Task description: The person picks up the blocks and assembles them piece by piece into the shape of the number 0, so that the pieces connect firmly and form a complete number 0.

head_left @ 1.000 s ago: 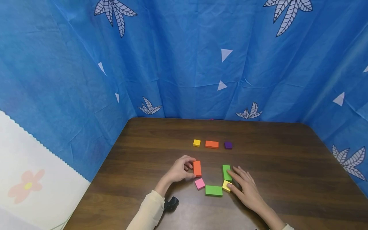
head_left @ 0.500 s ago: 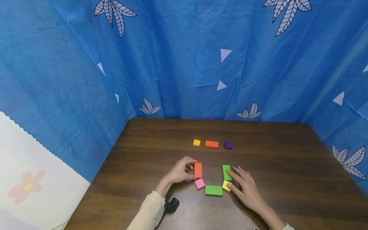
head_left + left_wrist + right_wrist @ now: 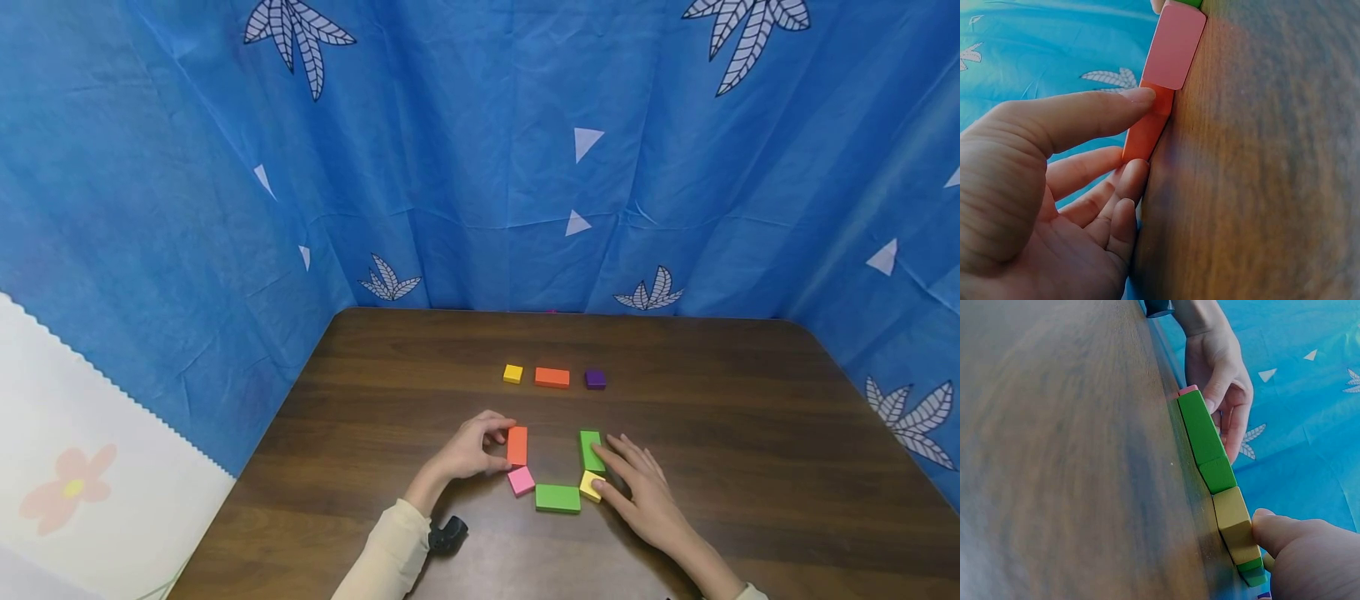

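My left hand (image 3: 467,450) pinches an upright-lying orange block (image 3: 517,446) by its two ends, thumb at the near end and index finger at the far end. That near end sits right at a small pink block (image 3: 521,482). My right hand (image 3: 643,498) rests its thumb on a pale yellow block (image 3: 588,492) and its index finger on a long green block (image 3: 587,442), the fingers fairly straight. Between pink and yellow, a second green block (image 3: 557,498) lies crosswise. In the left wrist view the thumb overlaps the orange block (image 3: 1147,125) beside the pink block (image 3: 1177,47).
Farther back on the brown table (image 3: 712,400) lie a yellow square block (image 3: 513,374), an orange block (image 3: 552,378) and a purple block (image 3: 596,380) in a row. A black device (image 3: 448,536) shows by the left wrist. A blue curtain (image 3: 465,167) hangs behind the table.
My left hand has brought the orange block slightly nearer and to the right, up against the pink block. My right hand stays in place on the yellow and green blocks.
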`<action>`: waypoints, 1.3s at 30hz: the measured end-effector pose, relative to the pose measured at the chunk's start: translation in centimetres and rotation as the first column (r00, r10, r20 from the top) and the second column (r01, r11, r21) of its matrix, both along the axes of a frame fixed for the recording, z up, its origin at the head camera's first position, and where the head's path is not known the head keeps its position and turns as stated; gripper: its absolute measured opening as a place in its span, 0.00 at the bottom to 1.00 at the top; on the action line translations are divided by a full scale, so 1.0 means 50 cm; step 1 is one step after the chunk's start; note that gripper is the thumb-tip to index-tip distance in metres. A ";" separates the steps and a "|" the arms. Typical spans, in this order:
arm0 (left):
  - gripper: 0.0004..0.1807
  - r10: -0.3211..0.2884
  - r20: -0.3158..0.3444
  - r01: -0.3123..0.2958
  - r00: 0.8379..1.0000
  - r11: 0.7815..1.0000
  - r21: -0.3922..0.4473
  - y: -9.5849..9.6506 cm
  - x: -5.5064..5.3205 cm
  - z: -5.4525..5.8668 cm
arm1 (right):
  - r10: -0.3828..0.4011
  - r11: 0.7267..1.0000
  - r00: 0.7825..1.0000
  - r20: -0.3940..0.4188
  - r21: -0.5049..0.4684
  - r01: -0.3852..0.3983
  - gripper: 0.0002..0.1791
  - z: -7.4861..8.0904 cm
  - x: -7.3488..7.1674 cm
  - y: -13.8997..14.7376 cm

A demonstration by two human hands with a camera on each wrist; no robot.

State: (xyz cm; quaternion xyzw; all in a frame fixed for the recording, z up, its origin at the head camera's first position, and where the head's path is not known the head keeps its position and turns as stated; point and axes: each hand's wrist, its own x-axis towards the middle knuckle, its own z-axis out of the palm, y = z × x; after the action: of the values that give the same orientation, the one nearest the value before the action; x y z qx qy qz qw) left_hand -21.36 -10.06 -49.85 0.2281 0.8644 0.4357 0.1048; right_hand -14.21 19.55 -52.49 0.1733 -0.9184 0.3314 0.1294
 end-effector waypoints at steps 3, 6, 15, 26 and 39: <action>0.33 -0.003 -0.004 0.003 1.000 1.000 -0.003 -0.001 0.000 -0.001 | -0.001 1.000 1.000 -0.001 0.003 0.001 0.28 0.000 0.000 0.000; 0.34 -0.002 -0.003 0.002 1.000 1.000 -0.005 -0.002 0.000 -0.002 | -0.001 1.000 1.000 0.002 0.006 0.001 0.28 0.000 0.000 -0.001; 0.34 0.017 -0.015 -0.016 1.000 0.998 0.061 -0.009 0.010 -0.002 | 0.001 1.000 1.000 0.007 0.005 -0.001 0.28 0.002 0.000 -0.004; 0.35 0.150 -0.230 -0.148 0.962 0.989 0.028 0.008 0.074 -0.021 | 0.002 1.000 1.000 0.002 0.001 -0.002 0.28 0.002 -0.001 -0.003; 0.36 0.146 -0.294 -0.174 0.945 0.982 -0.071 0.019 0.104 -0.038 | -0.002 1.000 1.000 0.004 0.003 0.002 0.28 0.003 0.000 -0.003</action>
State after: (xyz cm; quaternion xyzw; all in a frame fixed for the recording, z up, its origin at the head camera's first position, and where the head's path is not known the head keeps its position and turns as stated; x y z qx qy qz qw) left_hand -16.15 -9.10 -51.74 0.2126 0.9060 0.3629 -0.0468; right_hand -14.20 19.41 -52.33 0.1720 -0.9193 0.3302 0.1275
